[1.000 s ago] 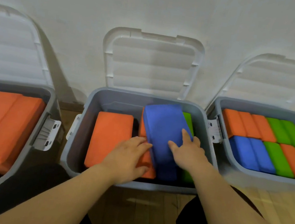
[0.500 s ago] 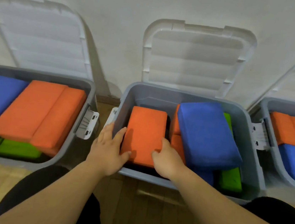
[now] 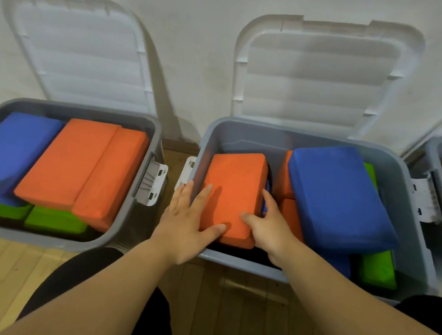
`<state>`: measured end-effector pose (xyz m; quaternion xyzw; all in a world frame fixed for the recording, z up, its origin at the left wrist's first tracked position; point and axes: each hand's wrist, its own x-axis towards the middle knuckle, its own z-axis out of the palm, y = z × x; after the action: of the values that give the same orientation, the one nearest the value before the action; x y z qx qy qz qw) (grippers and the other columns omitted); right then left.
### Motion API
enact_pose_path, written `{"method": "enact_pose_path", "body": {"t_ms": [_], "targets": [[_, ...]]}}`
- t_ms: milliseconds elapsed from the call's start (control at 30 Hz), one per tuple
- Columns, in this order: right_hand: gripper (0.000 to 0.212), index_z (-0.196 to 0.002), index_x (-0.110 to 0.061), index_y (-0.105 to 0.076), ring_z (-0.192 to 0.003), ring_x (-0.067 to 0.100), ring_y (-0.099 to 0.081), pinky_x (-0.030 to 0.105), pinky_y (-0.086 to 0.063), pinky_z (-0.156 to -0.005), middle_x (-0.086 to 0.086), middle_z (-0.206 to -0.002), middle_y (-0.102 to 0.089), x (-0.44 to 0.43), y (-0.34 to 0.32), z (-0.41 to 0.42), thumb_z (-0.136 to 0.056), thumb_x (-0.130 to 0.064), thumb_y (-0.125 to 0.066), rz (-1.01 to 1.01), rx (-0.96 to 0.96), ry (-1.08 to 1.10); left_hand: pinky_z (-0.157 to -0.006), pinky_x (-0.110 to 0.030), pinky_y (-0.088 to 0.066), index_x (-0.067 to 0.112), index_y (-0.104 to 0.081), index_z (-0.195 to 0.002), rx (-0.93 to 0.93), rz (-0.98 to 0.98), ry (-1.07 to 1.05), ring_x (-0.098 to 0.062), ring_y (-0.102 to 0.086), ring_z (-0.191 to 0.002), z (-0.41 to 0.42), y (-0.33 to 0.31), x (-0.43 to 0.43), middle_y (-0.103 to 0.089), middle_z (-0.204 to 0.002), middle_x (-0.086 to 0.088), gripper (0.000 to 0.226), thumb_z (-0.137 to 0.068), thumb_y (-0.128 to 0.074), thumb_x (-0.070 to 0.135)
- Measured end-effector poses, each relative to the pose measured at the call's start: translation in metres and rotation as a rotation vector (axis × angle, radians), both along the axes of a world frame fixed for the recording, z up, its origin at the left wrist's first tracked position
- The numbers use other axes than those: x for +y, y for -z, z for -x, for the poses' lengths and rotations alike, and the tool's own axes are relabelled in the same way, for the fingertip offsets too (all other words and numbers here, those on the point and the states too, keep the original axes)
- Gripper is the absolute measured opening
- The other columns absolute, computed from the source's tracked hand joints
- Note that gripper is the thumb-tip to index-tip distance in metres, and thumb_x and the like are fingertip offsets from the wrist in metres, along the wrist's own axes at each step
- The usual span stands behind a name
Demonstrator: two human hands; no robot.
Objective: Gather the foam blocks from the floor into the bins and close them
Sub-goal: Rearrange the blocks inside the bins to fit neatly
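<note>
- The orange block (image 3: pixel 231 196) is found in the left half of the middle bin (image 3: pixel 416 219), directly ahead of both hands; its long axis runs away from the body, slightly tilted.
- It's flanked: left hand (image 3: pixel 188 219) laid flat, fingers spread, on its near-left corner; right hand (image 3: pixel 269 229) curled at its right edge (grip depth can't be told). Both approx. equally near.
- Counted: 3 bins in view, lids up; middle bin shows 3 orange, 2 blue, 1–2 green (partly hidden).
</note>
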<state>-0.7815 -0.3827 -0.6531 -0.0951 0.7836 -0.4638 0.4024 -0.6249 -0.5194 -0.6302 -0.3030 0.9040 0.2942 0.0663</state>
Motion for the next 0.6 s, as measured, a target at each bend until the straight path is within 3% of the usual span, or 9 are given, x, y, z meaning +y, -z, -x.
{"method": "enact_pose_path", "body": {"t_ms": [100, 167, 267, 333, 367, 433, 500, 600], "targets": [[0.079, -0.159, -0.044, -0.022, -0.117, 0.019, -0.059, 0.042, -0.053, -0.101, -0.001, -0.147, -0.051, -0.001, -0.031, 0.011, -0.096, -0.032, -0.068, 0.075, 0.196, 0.074, -0.12, -0.057, -0.031, 0.057, 0.007, -0.155, 0.237, -0.163, -0.112, -0.022, -0.019, -0.153, 0.001, -0.009, -0.003, -0.009, -0.167, 0.012, 0.096, -0.086, -0.055, 0.081], [0.078, -0.158, -0.046, -0.026, -0.122, 0.016, -0.057, 0.037, -0.05, -0.101, -0.007, -0.146, -0.051, 0.004, -0.054, 0.018, -0.095, -0.031, -0.069, 0.185, 0.273, 0.104, -0.114, -0.05, -0.042, 0.055, -0.001, -0.158, 0.417, -0.25, -0.167, -0.01, -0.036, -0.143, 0.003, -0.019, -0.004, -0.026, -0.16, 0.015, 0.097, -0.086, -0.062, 0.076], [0.079, -0.152, -0.055, -0.031, -0.122, 0.018, -0.063, 0.048, -0.058, -0.094, -0.005, -0.14, -0.057, 0.009, -0.068, 0.018, -0.091, -0.029, -0.073, 0.416, 0.102, 0.08, -0.111, -0.035, -0.043, 0.059, -0.011, -0.156, 0.554, -0.29, -0.207, 0.001, -0.039, -0.138, 0.004, -0.035, -0.009, -0.029, -0.155, 0.023, 0.094, -0.084, -0.071, 0.068], [0.075, -0.154, -0.05, -0.032, -0.118, 0.02, -0.067, 0.05, -0.061, -0.087, -0.002, -0.137, -0.06, 0.003, -0.068, 0.012, -0.098, -0.016, -0.068, 0.496, -0.049, 0.044, -0.105, -0.026, -0.044, 0.059, -0.019, -0.154, 0.6, -0.298, -0.261, 0.005, -0.043, -0.133, 0.0, -0.041, -0.015, -0.035, -0.149, 0.027, 0.089, -0.085, -0.075, 0.057], [0.074, -0.156, -0.047, -0.031, -0.12, 0.018, -0.066, 0.05, -0.06, -0.091, -0.004, -0.138, -0.06, -0.002, -0.068, 0.009, -0.1, -0.013, -0.065, 0.506, -0.096, 0.02, -0.104, -0.026, -0.046, 0.058, -0.024, -0.154, 0.622, -0.323, -0.306, 0.006, -0.046, -0.13, -0.002, -0.043, -0.019, -0.038, -0.146, 0.028, 0.086, -0.086, -0.076, 0.05], [0.065, -0.159, -0.041, -0.028, -0.132, 0.018, -0.057, 0.05, -0.048, -0.109, -0.011, -0.145, -0.056, -0.014, -0.059, 0.007, -0.104, -0.022, -0.058, 0.436, -0.126, -0.031, -0.103, -0.023, -0.046, 0.049, -0.035, -0.154, 0.669, -0.333, -0.411, 0.008, -0.05, -0.125, -0.008, -0.04, -0.028, -0.045, -0.145, 0.023, 0.077, -0.09, -0.076, 0.038], [0.06, -0.16, -0.036, -0.028, -0.141, 0.021, -0.047, 0.042, -0.037, -0.116, -0.009, -0.155, -0.045, -0.02, -0.04, 0.008, -0.106, -0.038, -0.053, 0.249, -0.106, -0.041, -0.104, -0.023, -0.045, 0.043, -0.041, -0.154, 0.68, -0.285, -0.49, 0.005, -0.052, -0.125, -0.015, -0.034, -0.035, -0.049, -0.146, 0.017, 0.069, -0.093, -0.074, 0.036], [0.077, -0.162, -0.02, -0.023, -0.12, 0.029, -0.057, 0.034, -0.047, -0.094, 0.01, -0.15, -0.05, -0.017, 0.003, 0.007, -0.099, -0.036, -0.062, -0.209, 0.063, -0.086, -0.109, -0.033, -0.044, 0.038, -0.037, -0.157, 0.631, -0.27, -0.566, -0.005, -0.05, -0.128, -0.02, -0.025, -0.036, -0.045, -0.146, 0.017, 0.069, -0.096, -0.07, 0.037]]}}
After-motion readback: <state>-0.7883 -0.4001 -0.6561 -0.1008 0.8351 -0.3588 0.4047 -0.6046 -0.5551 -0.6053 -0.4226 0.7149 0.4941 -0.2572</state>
